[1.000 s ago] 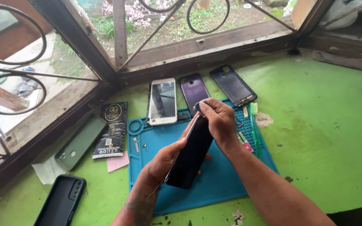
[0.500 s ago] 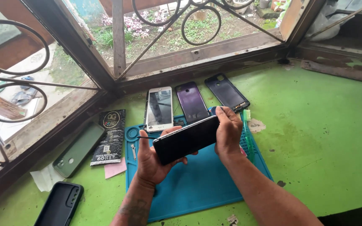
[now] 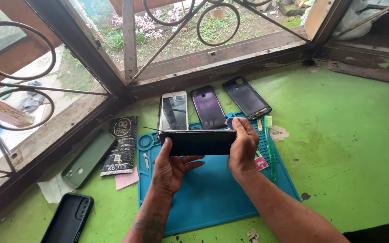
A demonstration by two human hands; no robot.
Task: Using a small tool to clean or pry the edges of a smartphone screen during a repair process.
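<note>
From the head camera, we see both hands raising a dark smartphone [image 3: 199, 142] edge-on above a blue work mat [image 3: 212, 198] on a green table [image 3: 347, 148]. The left hand [image 3: 169, 168] closes around the phone's left end, thumb up against its edge, fingers spread beneath; the right hand [image 3: 243, 146] wraps the right end, fingers curled over the top. Behind the phone, three more handsets lie in a row below the window frame: a white phone [image 3: 173, 111], a purple phone [image 3: 208, 107] and a black screen panel [image 3: 246, 97]. To the left we note a black packet [image 3: 121, 145], a green case [image 3: 88, 158] and a black case [image 3: 68, 218].
</note>
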